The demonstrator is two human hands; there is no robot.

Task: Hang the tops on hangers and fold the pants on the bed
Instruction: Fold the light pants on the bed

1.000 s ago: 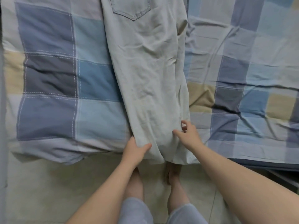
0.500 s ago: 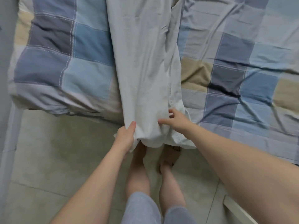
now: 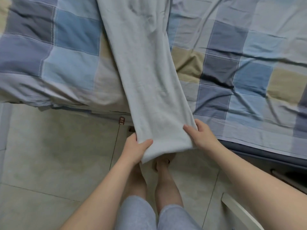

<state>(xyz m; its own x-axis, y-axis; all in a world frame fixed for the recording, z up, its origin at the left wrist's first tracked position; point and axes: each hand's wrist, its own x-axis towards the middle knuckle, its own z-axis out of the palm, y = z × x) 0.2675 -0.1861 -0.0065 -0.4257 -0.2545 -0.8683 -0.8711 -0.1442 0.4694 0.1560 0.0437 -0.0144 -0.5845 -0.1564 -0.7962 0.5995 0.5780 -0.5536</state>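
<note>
Pants (image 3: 146, 77) lie lengthwise on the bed (image 3: 249, 77), hems overhanging the near edge — our left hand (image 3: 135, 149) and right hand (image 3: 200, 134) pinch the hem corners. Soft, light, floppy cloth — corners grip best.

Left hand (image 3: 136, 148): clamped on the left corner of the hem of the pants (image 3: 149, 80); the thumb (image 3: 147, 142) is laid on top of the cloth and the fingers are curled underneath, mostly hidden.
Right hand (image 3: 201, 136): closed on the right edge of the pants just above the hem; the thumb is pressed on top and the fingers are wrapped round the edge.
Hand spacing: the hands are held apart by the width of the pants, the right set slightly further up than the left.
Left forearm (image 3: 99, 193): bare, extended up to the left corner of the hem.
Right forearm (image 3: 245, 178): bare, extended to the right edge of the pants.
Legs (image 3: 167, 185): bare shins are seen below the hem; the feet are partly covered by it.
</note>
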